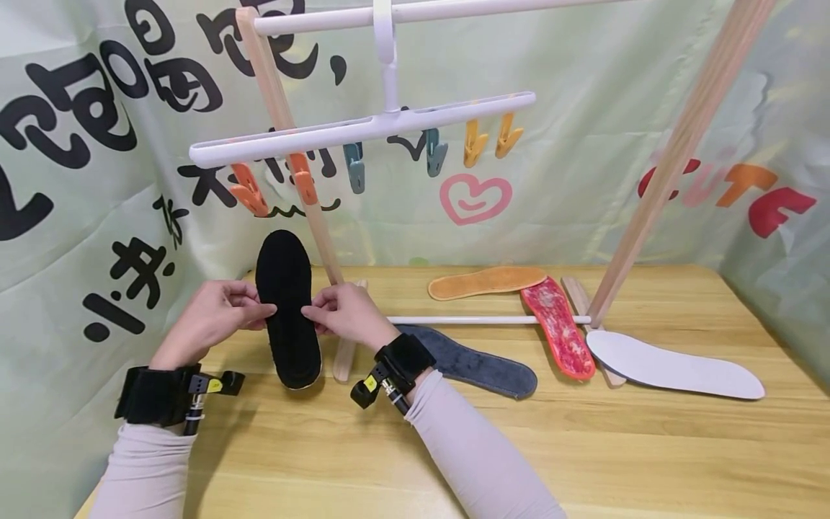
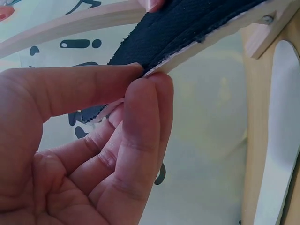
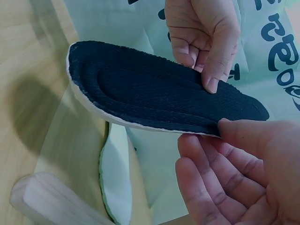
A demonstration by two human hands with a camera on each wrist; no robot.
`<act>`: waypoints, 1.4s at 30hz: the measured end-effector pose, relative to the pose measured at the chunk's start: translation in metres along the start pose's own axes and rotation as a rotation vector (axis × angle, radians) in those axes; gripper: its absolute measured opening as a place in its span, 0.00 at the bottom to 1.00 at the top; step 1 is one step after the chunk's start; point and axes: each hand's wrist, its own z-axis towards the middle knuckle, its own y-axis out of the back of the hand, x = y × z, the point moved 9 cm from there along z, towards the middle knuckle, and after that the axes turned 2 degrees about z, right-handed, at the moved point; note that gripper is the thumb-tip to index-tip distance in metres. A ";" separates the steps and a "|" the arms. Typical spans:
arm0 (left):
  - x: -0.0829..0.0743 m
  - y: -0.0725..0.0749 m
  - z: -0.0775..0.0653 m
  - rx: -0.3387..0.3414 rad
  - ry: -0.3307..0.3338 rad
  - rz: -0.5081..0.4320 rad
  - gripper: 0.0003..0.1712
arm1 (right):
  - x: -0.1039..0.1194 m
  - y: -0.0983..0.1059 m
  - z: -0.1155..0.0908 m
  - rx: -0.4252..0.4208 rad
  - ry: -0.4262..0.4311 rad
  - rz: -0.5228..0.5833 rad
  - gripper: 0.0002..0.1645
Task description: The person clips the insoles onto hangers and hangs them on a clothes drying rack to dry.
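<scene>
Between my two hands, a black insole (image 1: 288, 281) stands upright above the table, its wide end up and its face toward the head camera. My left hand (image 1: 217, 317) pinches its left edge with thumb and fingers. The thumb and fingers of my right hand (image 1: 350, 313) pinch the opposite edge. In the right wrist view the insole (image 3: 140, 86) shows a pale underside edge, and both thumbs press on its dark face. A white hanger (image 1: 363, 128) hangs above, with orange clips (image 1: 249, 191), blue-grey clips (image 1: 354, 167) and yellow clips (image 1: 475, 144) on its bar.
A wooden rack with a white top rod (image 1: 454, 10) bears the hanger. On the table (image 1: 616, 454) lie a tan insole (image 1: 486, 282), a red patterned insole (image 1: 559, 328), a dark grey insole (image 1: 480, 364) and a white insole (image 1: 674, 367). A printed cloth hangs behind.
</scene>
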 end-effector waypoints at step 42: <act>-0.034 0.009 -0.020 0.010 -0.072 0.128 0.19 | 0.040 0.022 -0.009 -0.013 0.134 -0.146 0.13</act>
